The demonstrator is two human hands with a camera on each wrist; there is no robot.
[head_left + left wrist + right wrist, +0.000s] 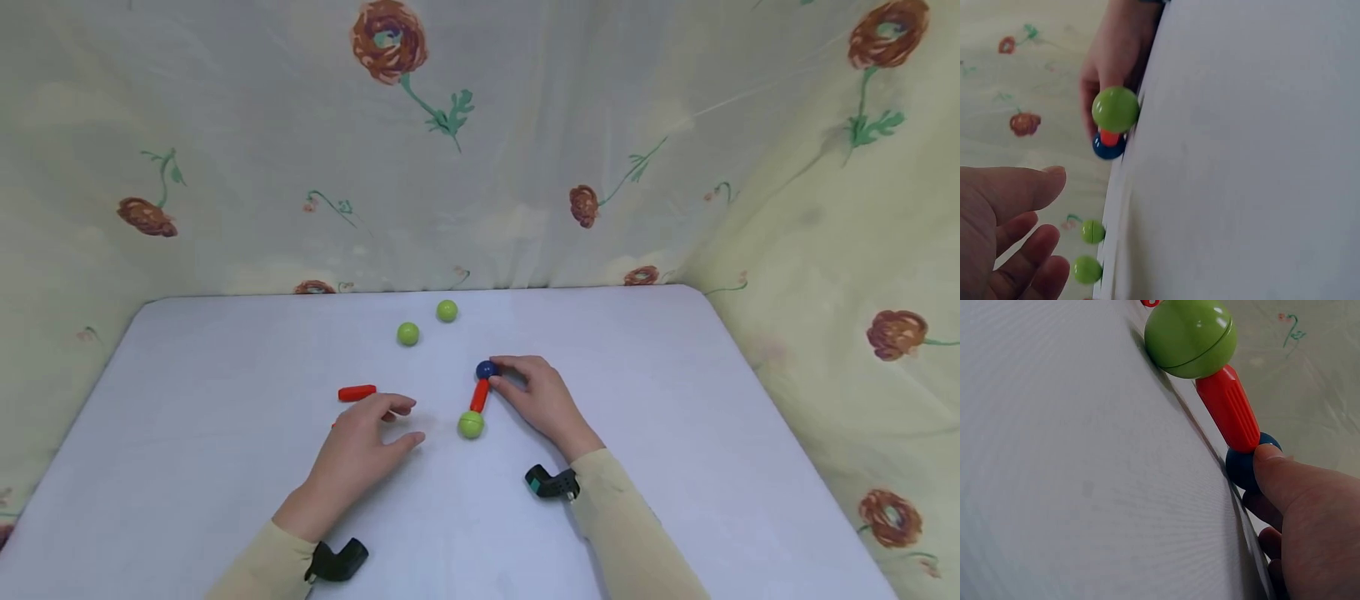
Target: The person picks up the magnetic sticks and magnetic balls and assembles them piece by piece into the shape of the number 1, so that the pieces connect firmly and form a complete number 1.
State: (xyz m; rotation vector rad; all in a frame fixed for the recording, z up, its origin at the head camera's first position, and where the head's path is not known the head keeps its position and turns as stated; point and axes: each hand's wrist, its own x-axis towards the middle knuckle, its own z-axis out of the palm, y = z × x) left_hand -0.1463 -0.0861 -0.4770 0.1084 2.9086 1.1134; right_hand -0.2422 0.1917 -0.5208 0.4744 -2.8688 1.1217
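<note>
My right hand (pixel 546 403) pinches a dark blue ball (pixel 485 369) between thumb and fingers at the middle of the table. From that ball a short red ribbed rod (pixel 1229 409) runs to a green ball (pixel 471 425) with a seam round it, the three joined in a line. My left hand (pixel 358 446) holds nothing; its fingers are relaxed and the thumb is spread, to the left of the green ball. Just beyond its knuckles lies a loose red rod (pixel 357 392). Another bit of red shows at the hand's edge, mostly hidden by it.
Two loose green balls, one nearer (pixel 408 334) and one farther back (pixel 447 311), sit toward the white table's (pixel 637 333) far edge. A flower-printed cloth (pixel 525 167) hangs behind the table and along its sides. Each wrist wears a black device (pixel 552 482).
</note>
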